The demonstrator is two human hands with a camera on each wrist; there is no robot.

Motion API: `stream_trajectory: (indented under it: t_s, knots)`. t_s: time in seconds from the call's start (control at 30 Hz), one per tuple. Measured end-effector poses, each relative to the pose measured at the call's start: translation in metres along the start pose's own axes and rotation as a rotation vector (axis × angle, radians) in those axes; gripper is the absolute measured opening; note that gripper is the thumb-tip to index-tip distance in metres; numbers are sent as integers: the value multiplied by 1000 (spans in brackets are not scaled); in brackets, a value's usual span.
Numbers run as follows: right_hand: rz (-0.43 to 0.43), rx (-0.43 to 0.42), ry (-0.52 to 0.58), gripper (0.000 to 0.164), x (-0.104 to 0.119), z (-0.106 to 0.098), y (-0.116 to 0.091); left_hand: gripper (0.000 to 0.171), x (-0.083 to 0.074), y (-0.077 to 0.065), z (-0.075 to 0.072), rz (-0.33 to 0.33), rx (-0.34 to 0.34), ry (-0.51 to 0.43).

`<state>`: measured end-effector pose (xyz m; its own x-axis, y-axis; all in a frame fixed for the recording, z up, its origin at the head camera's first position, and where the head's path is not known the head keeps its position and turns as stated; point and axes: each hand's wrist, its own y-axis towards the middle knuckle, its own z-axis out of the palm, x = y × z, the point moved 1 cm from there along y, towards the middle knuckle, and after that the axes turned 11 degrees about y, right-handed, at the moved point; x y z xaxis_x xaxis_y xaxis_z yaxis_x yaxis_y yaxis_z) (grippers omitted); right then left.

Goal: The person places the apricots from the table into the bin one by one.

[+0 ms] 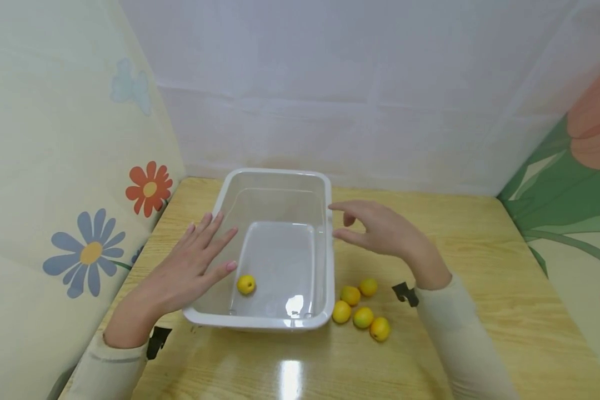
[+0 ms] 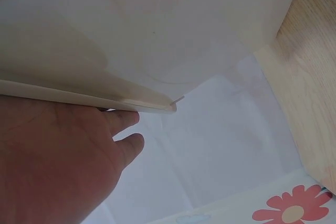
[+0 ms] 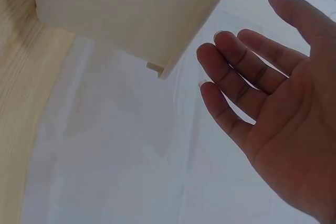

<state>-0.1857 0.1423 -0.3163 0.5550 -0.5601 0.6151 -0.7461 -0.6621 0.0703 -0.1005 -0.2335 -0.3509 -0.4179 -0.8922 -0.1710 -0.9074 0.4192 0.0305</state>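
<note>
A white plastic tub [image 1: 261, 321] stands on the table with one small yellow fruit [image 1: 246, 284] inside, near its left front. My left hand [image 1: 185, 275] lies over the tub's left rim with its fingers straight and spread. In the left wrist view, the palm [image 2: 58, 156] is against the rim's underside. Beside the right rim is my right hand [image 1: 380, 228], its fingers loosely bent and holding nothing. The right wrist view shows that hand [image 3: 283, 108] a little apart from the tub wall [image 3: 126, 14]. Several yellow-orange fruits [image 1: 363, 317] lie on the table right of the tub.
The wooden table [image 1: 460, 250] extends to the right of the tub. A white cloth backdrop [image 1: 340, 122] hangs behind it. Flower-printed panels stand at the left [image 1: 30, 178] and right [image 1: 585, 194] sides.
</note>
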Motion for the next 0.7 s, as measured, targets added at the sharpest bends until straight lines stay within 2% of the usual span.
stream_trajectory:
  t_s: [0.2,0.7]
  knots:
    - [-20,-50,-25,55,-9,-1,-11,69,0,0,-1,1,-3,-7]
    - [96,-18,-17,54,-37,11,-36,69,0,0,1,10,-12,-9]
